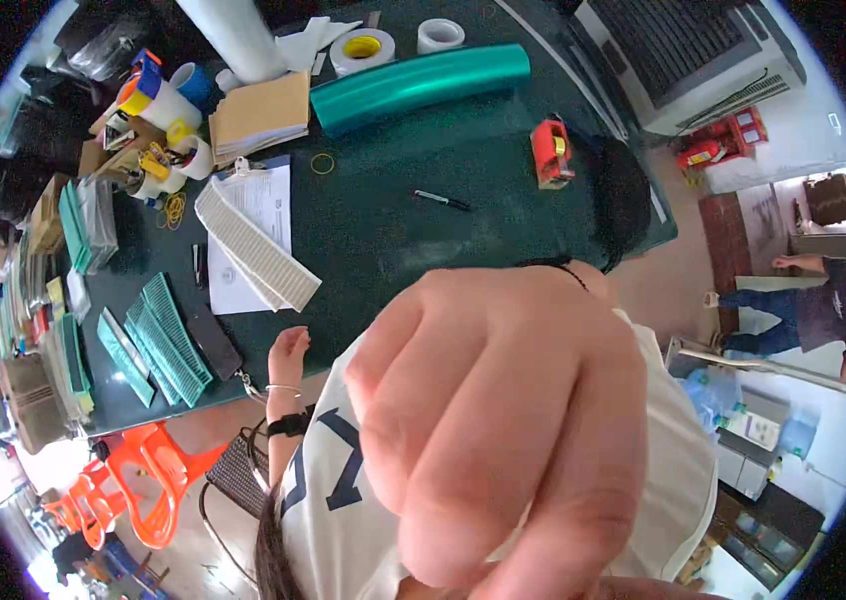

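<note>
- One hand, judged to be the right hand [503,430], is held very close to the lens, above the near edge of the dark green table [393,230].
- Its fingers [443,470] are curled and pressed together in a loose fist; nothing is seen pinched in them.
- The fist is best kept steady and clear of the seated person's head.
- The seated person's white shirt [673,470], at the table's near edge, is seen just behind the fingers; contact cannot be told.
- The co-worker's hand [288,355] is rested on the table's near edge, and a black marker [441,200] is left mid-table.
</note>
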`<state>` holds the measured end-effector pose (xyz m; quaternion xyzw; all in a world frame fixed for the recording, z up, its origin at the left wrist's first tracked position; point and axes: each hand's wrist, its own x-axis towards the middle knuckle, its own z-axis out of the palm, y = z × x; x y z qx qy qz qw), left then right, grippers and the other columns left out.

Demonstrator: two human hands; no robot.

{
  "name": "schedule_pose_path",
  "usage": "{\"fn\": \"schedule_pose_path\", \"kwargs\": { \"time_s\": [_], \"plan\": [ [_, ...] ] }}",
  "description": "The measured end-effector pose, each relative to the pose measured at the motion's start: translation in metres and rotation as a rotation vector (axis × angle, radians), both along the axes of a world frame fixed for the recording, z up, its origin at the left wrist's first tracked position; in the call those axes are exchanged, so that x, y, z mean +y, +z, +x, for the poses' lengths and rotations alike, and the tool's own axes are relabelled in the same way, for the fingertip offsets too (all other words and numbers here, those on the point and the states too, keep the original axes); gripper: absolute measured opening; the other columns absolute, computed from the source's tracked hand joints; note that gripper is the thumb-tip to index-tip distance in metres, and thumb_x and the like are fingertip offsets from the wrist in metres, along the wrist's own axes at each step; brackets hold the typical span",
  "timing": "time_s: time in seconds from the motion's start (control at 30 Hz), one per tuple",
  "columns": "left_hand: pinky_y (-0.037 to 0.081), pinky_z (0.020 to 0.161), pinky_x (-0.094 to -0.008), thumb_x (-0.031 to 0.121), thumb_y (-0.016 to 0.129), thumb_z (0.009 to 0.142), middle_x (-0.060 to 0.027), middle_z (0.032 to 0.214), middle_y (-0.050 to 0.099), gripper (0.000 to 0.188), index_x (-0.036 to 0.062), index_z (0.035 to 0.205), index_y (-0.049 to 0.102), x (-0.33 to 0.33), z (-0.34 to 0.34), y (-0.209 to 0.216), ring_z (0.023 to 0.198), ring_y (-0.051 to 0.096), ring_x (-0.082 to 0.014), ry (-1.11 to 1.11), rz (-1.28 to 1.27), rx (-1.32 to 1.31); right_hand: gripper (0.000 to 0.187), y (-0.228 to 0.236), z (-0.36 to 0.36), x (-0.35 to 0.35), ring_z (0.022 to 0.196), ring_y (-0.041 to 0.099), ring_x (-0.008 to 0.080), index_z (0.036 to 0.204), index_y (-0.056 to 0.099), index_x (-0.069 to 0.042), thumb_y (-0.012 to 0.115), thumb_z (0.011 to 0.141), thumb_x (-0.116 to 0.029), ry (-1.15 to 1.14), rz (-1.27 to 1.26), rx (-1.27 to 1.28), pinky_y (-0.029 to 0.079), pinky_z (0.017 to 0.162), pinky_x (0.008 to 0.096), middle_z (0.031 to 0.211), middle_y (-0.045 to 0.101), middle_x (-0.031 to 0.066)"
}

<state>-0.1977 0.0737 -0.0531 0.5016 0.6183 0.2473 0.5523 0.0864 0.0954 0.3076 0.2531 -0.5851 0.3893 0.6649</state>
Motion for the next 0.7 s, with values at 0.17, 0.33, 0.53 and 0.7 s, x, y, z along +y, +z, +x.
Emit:
{"fn": "schedule_pose_path", "kwargs": {
  "time_s": [0.17, 0.33, 0.53, 0.7],
  "plan": [
    [0.048, 0.071, -0.023, 0.015, 0.059, 0.088, -0.0052, 0.086, 0.064, 0.019, 0.0016, 0.102, 0.061, 0.002, 0.034, 0.001, 0.078, 0.06, -0.0106, -0.074, 0.04, 0.022, 0.017, 0.01, 0.033, -0.019, 0.069, 0.055, 0.0218, 0.089, 0.062, -0.007, 0.058, 0.089, -0.023, 0.031, -0.073, 0.077, 0.044, 0.054, 0.0279, 0.075, 0.053, 0.0067],
    [0.048, 0.071, -0.0232, 0.015, 0.059, 0.088, -0.0048, 0.086, 0.065, 0.019, 0.0017, 0.101, 0.061, 0.023, 0.074, -0.007, 0.078, 0.06, -0.0109, -0.131, 0.03, -0.034, 0.01, 0.016, 0.115, -0.024, 0.066, 0.058, 0.0138, 0.087, 0.069, -0.011, 0.059, 0.084, -0.01, -0.059, 0.0, -0.412, 0.037, 0.058, 0.0238, 0.09, 0.066, 0.0079],
    [0.048, 0.071, -0.0247, 0.016, 0.063, 0.084, -0.0052, 0.085, 0.064, 0.022, 0.0027, 0.102, 0.061, 0.058, 0.157, 0.021, 0.078, 0.06, -0.0112, -0.363, 0.119, -0.029, 0.01, 0.024, 0.242, -0.066, 0.072, 0.058, 0.0125, 0.087, 0.068, -0.02, 0.061, 0.087, -0.027, -0.496, -0.09, -0.826, 0.035, 0.058, 0.022, 0.09, 0.065, 0.0053],
    [0.049, 0.072, -0.0257, 0.011, 0.063, 0.083, -0.0065, 0.089, 0.064, 0.028, 0.0024, 0.109, 0.057, 0.083, 0.235, 0.025, 0.08, 0.06, -0.0125, -0.522, 0.127, 0.048, 0.021, -0.025, 0.287, -0.104, 0.058, 0.051, 0.0132, 0.081, 0.063, -0.005, 0.055, 0.087, -0.024, -0.891, -0.375, -0.491, 0.038, 0.052, 0.0249, 0.078, 0.061, 0.0061]
  ]
}}
